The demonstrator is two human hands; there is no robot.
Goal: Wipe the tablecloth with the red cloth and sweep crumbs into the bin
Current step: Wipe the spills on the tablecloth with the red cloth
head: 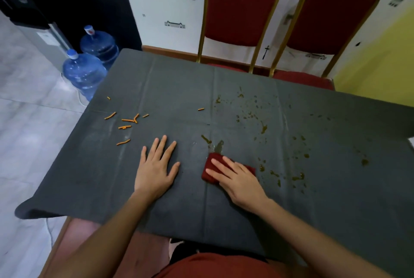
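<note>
- A person sits at a bench covered by a dark grey tablecloth (179,89), seen from above through a head-worn camera.
- The left hand (155,167) lies flat on the tablecloth, palm down, fingers spread, holding nothing.
- The right hand (239,180) presses flat on a folded red cloth (209,169), fingers extended over its top rather than curled around it.
- The red cloth sits near the middle of the bench, a little toward the person, just right of the left hand and apart from it.
- A wet smear (218,146) touches the far edge of the red cloth.
- Yellow-brown sauce splatters (264,128) dot the right half of the tablecloth, from the far middle down to a spot near the right hand.
- Thin orange crumbs (127,121) lie scattered on the left half, beyond the left hand and well apart from the red cloth.
- Two red chairs (240,4) with gold frames stand at the far side of the bench.
- Two blue water jugs (84,74) stand on the pale tiled floor to the left of the bench.
- No bin can be made out in this view.
</note>
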